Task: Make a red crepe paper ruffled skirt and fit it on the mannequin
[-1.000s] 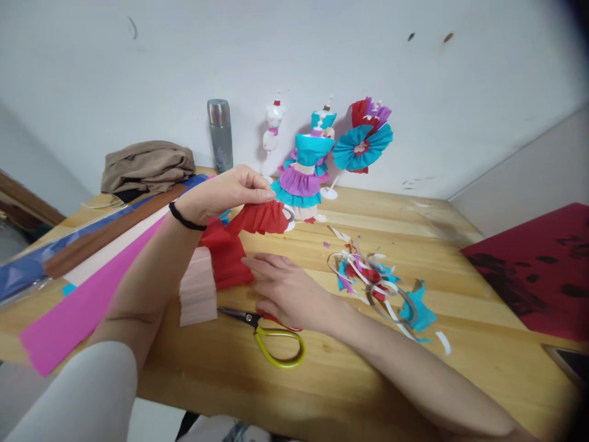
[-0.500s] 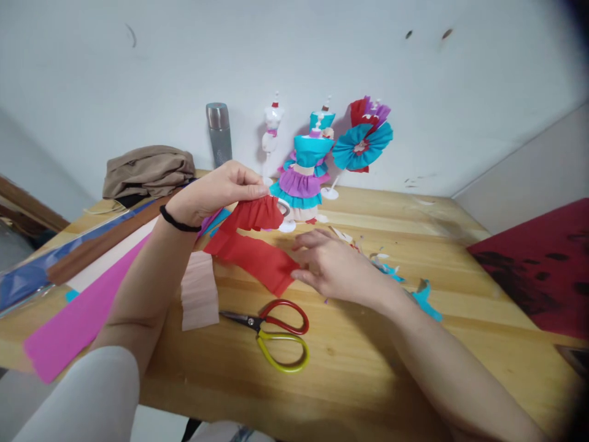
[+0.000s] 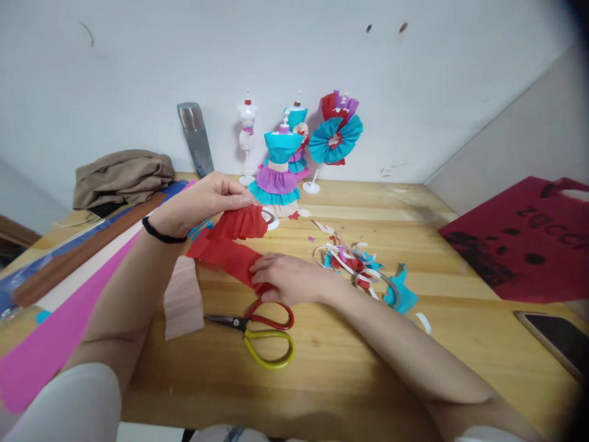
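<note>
Wooden table (image 3: 350, 368): is spreading beneath both hands.
Red bag (image 3: 497, 215): is sitting at the far right.
Teal-topped dress form (image 3: 283, 147): is standing just behind the left hand's work.
Left hand (image 3: 209, 197): is pinching the red ruffle (image 3: 242, 222) between thumb and fingers.
Right hand (image 3: 294, 276): is lying with fingers close together on the flat red strip (image 3: 227, 258); I cannot tell whether they are gripping it.
Scissors (image 3: 237, 322): are lying nearer than that strip, pointing left.
Ruffle: is hanging over the strip's left part.

Wooden table (image 3: 317, 387), scissors (image 3: 237, 322), red strip (image 3: 225, 255), pale strip (image 3: 183, 301), scraps (image 3: 354, 265)
</note>
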`<action>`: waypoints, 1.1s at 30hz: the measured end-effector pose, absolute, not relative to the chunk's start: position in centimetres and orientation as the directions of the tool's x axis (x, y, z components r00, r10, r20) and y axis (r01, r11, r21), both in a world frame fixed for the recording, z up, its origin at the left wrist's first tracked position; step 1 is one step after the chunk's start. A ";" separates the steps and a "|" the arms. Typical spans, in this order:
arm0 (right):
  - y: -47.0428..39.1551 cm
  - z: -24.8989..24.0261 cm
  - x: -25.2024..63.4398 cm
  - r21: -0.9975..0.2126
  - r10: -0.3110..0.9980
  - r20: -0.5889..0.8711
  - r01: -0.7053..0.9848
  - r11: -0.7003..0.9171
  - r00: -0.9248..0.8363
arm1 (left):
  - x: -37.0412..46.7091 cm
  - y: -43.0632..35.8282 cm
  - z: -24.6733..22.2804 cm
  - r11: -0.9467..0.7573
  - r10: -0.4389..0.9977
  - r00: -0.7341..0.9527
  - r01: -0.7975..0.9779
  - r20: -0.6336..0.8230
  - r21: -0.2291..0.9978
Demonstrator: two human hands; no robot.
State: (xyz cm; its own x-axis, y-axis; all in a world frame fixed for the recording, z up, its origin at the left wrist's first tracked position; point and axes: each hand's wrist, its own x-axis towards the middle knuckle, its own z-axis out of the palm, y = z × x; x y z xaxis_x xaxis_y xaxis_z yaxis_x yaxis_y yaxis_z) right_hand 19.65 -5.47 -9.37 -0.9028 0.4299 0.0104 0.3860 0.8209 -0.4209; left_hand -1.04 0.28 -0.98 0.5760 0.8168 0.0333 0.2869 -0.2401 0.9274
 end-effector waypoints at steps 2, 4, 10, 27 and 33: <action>-5.1 -9.2 19.8 -0.337 0.498 -0.104 0.502 0.797 -0.861 | -1.2 0.3 -1.1 -0.214 0.825 0.564 0.271 0.026 0.938; -5.2 -8.2 20.4 -0.267 0.614 -0.193 0.644 0.717 -0.765 | -1.3 0.3 -1.2 -0.185 0.832 0.555 0.249 0.017 0.951; -4.9 -8.6 20.9 -0.378 0.620 -0.083 0.600 0.705 -0.780 | -1.1 0.4 -1.3 -0.188 0.823 0.568 0.250 0.014 0.950; -3.0 -12.5 20.7 -0.576 0.815 -0.146 0.718 0.390 -0.560 | -1.2 0.6 -1.4 -0.192 0.835 0.549 0.228 0.037 0.954; -1.6 -12.7 21.9 -0.682 0.880 -0.128 0.685 0.257 -0.458 | -1.3 0.1 -1.1 -0.140 0.846 0.533 0.231 -0.005 0.963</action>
